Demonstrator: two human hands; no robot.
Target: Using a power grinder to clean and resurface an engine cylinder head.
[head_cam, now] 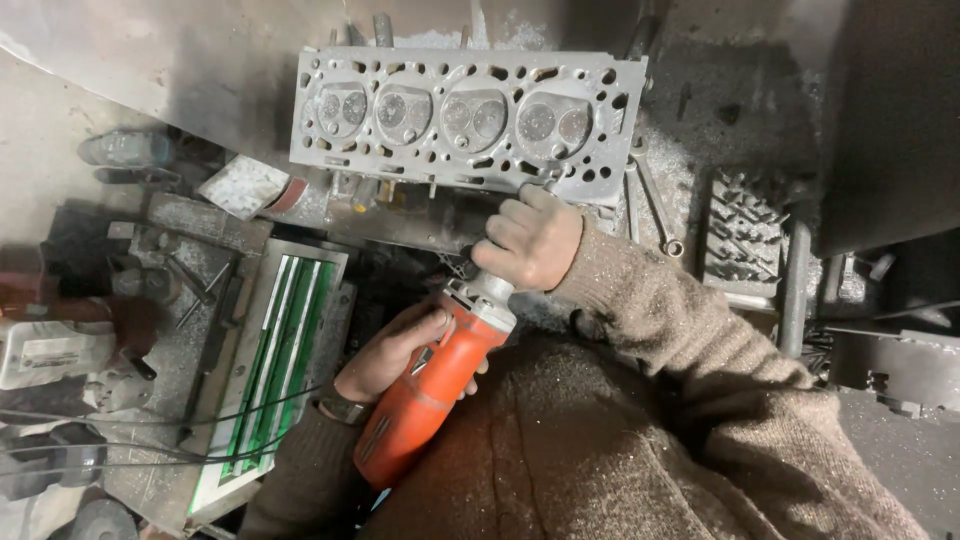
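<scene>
Item: orange grinder (430, 395), clamped at mid-body by the left hand (385, 355) and at its metal neck by the right hand (528, 240), both grips closed. Its tip is hidden behind the right hand, against the near edge of the grey cylinder head (465, 115) lying at the far edge of the surface (180, 340). The head's face is judged only partly cleaned: dark deposits are seen across it, so most of the work appears left.

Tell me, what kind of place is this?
Most likely an engine repair workshop: a grey cylinder head lies on a grimy bench, both hands grip an orange power grinder, and a wrench lies beside it.
</scene>
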